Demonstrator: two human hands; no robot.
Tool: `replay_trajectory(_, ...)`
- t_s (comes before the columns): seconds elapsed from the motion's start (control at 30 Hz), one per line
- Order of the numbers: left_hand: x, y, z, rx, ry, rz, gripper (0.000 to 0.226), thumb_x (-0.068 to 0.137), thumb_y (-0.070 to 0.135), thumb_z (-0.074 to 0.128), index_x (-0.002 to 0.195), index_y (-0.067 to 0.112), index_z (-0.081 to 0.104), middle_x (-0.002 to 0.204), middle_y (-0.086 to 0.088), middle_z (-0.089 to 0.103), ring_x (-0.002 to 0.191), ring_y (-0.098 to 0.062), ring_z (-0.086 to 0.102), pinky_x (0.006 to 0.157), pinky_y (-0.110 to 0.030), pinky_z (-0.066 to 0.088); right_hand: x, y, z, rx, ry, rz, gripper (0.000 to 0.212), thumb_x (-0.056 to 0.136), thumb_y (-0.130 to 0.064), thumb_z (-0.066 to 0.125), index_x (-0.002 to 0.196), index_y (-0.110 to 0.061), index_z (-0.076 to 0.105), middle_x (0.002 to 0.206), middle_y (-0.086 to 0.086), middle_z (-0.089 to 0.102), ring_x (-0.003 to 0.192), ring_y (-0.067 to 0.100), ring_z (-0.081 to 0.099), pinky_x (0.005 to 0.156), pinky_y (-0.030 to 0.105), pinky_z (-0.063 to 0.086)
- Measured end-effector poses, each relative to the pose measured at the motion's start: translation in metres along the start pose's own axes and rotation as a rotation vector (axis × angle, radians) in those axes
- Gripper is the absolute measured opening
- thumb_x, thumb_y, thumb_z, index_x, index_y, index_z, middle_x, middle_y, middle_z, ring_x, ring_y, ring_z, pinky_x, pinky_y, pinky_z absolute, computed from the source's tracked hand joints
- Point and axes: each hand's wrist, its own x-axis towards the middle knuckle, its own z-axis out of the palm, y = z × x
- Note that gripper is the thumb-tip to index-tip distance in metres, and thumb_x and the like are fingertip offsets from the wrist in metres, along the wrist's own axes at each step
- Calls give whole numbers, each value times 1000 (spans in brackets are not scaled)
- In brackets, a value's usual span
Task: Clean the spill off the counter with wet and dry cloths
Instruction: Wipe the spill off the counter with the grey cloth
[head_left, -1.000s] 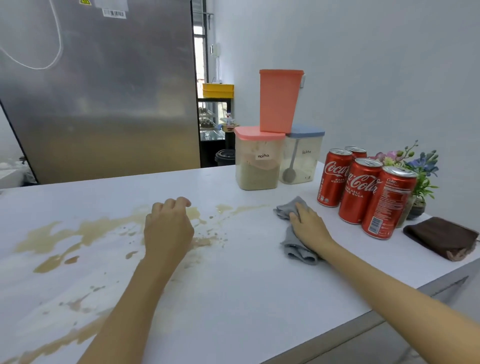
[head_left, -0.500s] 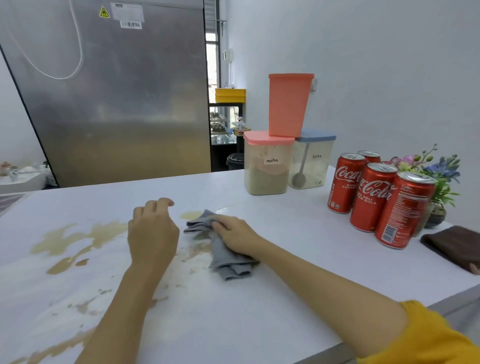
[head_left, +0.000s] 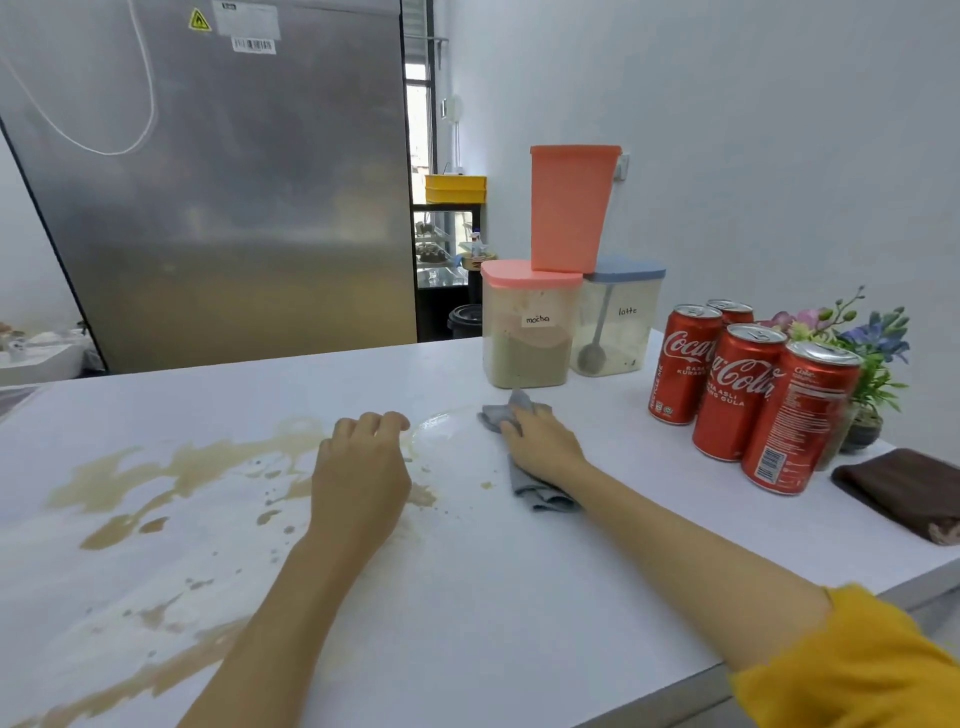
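Observation:
A brown spill (head_left: 171, 473) spreads over the left half of the white counter (head_left: 519, 597), with more streaks toward the front left edge. My right hand (head_left: 543, 447) presses flat on a crumpled grey cloth (head_left: 537, 496) just in front of the mocha jar (head_left: 524, 332). Beside it a wet, wiped arc shines on the counter. My left hand (head_left: 361, 470) rests on the counter at the spill's right end, fingers curled, holding nothing. A folded brown cloth (head_left: 904, 491) lies at the far right edge.
Several red cola cans (head_left: 737, 395) stand right of the grey cloth, with a small flower pot (head_left: 872, 364) behind them. A latte jar (head_left: 621, 322) and a pink container (head_left: 571, 208) stacked on the jars stand at the back. A steel fridge (head_left: 234, 208) rises behind the counter.
My right hand swept the grey cloth left to my left hand, then back right toward the mocha jar. The spill patches in that stretch are gone. My left hand stayed put.

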Motion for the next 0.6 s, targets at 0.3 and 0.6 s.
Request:
replay_trajectory(0.3, -10, 5, 4, -22, -42, 28, 41, 65, -16, 58, 97, 7, 68, 88, -11, 68, 82, -37, 59, 65, -39, 44, -105, 17, -22, 61, 39, -270, 32, 96, -17, 45, 124, -22, 58, 134, -3, 52, 123, 16, 46, 101, 30, 38)
replay_trajectory(0.6, -8, 1, 2, -38, -50, 24, 43, 70, -14, 51, 105, 7, 66, 94, -12, 67, 89, -37, 56, 70, -39, 41, -34, 2, 0, -16, 116, -28, 40, 98, -28, 35, 134, -16, 47, 142, 7, 44, 129, 24, 37, 97, 32, 36)
